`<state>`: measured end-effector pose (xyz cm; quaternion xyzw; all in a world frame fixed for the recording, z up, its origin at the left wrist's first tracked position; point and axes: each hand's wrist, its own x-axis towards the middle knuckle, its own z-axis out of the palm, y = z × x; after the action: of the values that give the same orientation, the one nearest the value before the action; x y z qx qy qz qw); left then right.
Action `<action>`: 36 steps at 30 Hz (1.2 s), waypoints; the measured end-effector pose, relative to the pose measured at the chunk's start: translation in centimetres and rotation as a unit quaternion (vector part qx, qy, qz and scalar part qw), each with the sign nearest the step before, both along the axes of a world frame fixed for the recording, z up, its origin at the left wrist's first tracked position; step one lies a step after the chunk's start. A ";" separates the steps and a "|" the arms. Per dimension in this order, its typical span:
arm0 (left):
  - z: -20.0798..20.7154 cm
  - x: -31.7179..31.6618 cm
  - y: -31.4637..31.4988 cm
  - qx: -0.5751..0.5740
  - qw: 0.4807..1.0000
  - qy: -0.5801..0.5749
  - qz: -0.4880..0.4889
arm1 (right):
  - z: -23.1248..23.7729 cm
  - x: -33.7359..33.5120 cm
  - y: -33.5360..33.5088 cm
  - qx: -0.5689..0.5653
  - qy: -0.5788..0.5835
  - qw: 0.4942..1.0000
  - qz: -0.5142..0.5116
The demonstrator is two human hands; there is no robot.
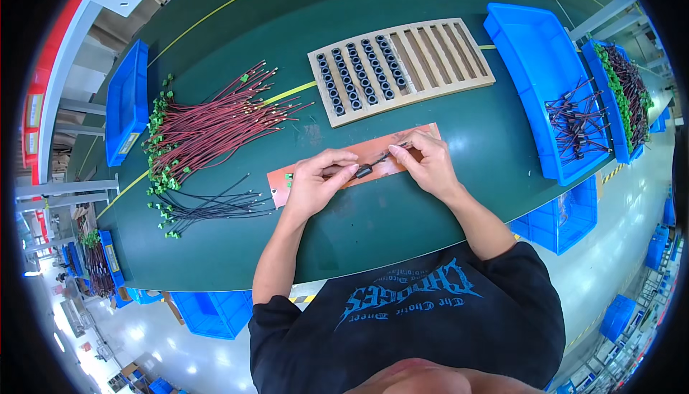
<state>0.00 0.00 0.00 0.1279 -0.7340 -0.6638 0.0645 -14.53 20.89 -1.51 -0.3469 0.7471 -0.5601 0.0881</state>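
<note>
My left hand (316,182) pinches a small black ring core (364,171) over a thin orange-brown board (373,148) lying on the green table. A wire pair (393,148) runs from the core to my right hand (428,163), which grips it by its far end. Both hands hover just above the board, close together. A wooden slatted rack (445,53) sits behind them, its left slots filled with several black ring cores (357,71).
A pile of red wires with green plugs (208,125) and a smaller bunch of black wires (212,207) lie to the left. Blue bins stand at the left (128,103) and right (535,57); the right one holds several finished wire pieces (574,121). Another bin (623,92) holds more wires.
</note>
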 end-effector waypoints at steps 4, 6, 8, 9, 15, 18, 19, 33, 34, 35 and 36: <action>1.7 -0.2 0.0 -0.009 0.999 0.000 -0.042 | -0.6 -0.3 -0.2 0.011 0.046 0.999 -0.005; 2.4 -0.4 0.0 -0.055 0.996 0.012 -0.072 | -0.9 -0.4 -0.3 0.006 0.063 0.998 -0.006; 2.9 -0.5 0.2 -0.112 0.988 0.036 -0.105 | -1.0 -0.4 -0.4 -0.004 0.072 0.997 -0.007; 3.1 -0.5 0.4 -0.154 0.982 0.037 -0.101 | -0.9 -0.3 -0.4 -0.008 0.073 0.997 -0.007; 1.8 -0.4 2.1 -0.367 0.924 0.093 -0.050 | -0.1 -0.6 -0.3 -0.004 0.123 0.992 -0.020; 1.1 -0.7 2.7 -0.358 0.921 0.151 -0.009 | -0.5 -1.1 -0.1 -0.008 0.176 0.984 -0.021; 1.1 -0.8 3.0 -0.339 0.927 0.163 0.005 | -0.7 -1.0 0.1 -0.004 0.171 0.985 -0.018; -0.5 -1.5 3.0 -0.343 0.931 0.124 0.033 | 0.3 -1.9 0.8 0.084 0.183 0.980 -0.006; -0.4 -1.6 3.0 -0.342 0.931 0.124 0.033 | 0.3 -2.1 0.9 0.087 0.180 0.980 -0.006; -0.4 -1.6 3.0 -0.342 0.931 0.124 0.032 | 0.2 -2.2 0.9 0.090 0.178 0.980 -0.005; -0.4 -1.7 3.0 -0.340 0.932 0.123 0.032 | 0.2 -2.3 1.0 0.092 0.178 0.980 -0.004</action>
<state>-1.66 3.00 -0.37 0.0394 -0.8977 -0.3826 0.2149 -16.84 21.90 -1.29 -0.4285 0.8007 -0.4183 -0.0172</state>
